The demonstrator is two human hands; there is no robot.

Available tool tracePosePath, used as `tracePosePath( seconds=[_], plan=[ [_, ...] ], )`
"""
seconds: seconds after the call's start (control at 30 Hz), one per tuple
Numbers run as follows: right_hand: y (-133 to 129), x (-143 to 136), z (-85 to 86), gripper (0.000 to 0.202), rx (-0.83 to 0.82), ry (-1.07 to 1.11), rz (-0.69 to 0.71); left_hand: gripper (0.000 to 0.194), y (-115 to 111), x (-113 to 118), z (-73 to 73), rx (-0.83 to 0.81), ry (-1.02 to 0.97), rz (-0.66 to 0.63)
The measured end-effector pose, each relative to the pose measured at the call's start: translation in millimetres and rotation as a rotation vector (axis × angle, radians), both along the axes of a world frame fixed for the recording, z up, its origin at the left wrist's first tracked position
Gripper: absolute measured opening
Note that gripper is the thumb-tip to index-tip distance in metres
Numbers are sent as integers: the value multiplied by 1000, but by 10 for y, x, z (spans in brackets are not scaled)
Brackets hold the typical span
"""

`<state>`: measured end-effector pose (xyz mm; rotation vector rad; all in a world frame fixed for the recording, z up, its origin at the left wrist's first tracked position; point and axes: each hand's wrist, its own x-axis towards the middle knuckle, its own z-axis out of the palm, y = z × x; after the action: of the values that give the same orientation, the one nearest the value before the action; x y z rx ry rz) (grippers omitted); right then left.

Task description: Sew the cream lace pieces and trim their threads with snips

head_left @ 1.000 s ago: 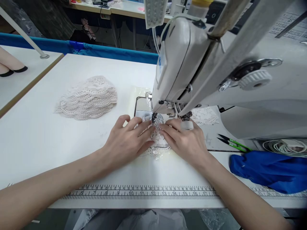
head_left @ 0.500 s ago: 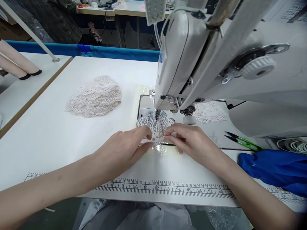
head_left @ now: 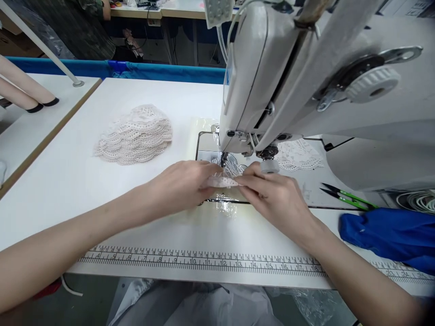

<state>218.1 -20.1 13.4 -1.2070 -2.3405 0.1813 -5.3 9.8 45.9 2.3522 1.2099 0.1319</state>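
Note:
A small white lace piece (head_left: 222, 182) lies under the needle area of a sewing machine (head_left: 244, 81), its near edge folded up between my hands. My left hand (head_left: 190, 181) is closed on the left side of the lace, thumb below and fingers over it. From the right, my right hand (head_left: 272, 188) pinches the other end between thumb and fingertips. Part of the lace is covered by my left fingers. The presser foot (head_left: 224, 159) stands just beyond the lace's folded edge; whether it presses on the fabric I cannot tell.
A stack of lace pieces (head_left: 136, 136) lies to the left. Another lace piece (head_left: 299, 155) sits behind the machine head on the right. Green-handled thread snips (head_left: 350, 197) and a blue cloth (head_left: 387, 235) are at the right. A printed ruler (head_left: 204, 262) runs along the front edge.
Both hands have moved slightly away from me, toward the needle. The lace's near edge has been lifted and folded over toward the presser foot. My left fingers now cover more of it.

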Motion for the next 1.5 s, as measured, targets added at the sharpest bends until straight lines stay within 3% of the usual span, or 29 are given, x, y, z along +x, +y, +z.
tracePosePath(
  seconds=[0.13,0.4,0.53,0.63,0.7,0.8,0.87,1.1,1.5],
  plan=[
    [34,-11,-55,23,186,100,-104,22,225,42,-30,-27,-56,-49],
    [99,-56,-146,36,132,125,-131,44,387,-47,-55,-237,-231,-136],
    [80,-64,-148,26,66,147,-92,48,348,-90,-83,-198,-270,-175],
    [36,-68,-114,21,38,90,-2,42,222,-100,-164,58,-174,-278],
    [-5,-72,-80,20,81,-4,74,25,83,-90,-239,390,-82,-363],
    [-63,-87,-34,22,208,-133,107,21,-142,-62,-343,830,35,-309],
    [-85,-98,-20,23,249,-158,111,24,-247,-53,-392,933,96,-274],
    [-82,-101,-30,22,226,-140,149,28,-253,-96,-466,799,31,-306],
    [-39,-104,-77,27,262,-123,118,31,-152,-100,-448,686,-28,-279]
  ],
)
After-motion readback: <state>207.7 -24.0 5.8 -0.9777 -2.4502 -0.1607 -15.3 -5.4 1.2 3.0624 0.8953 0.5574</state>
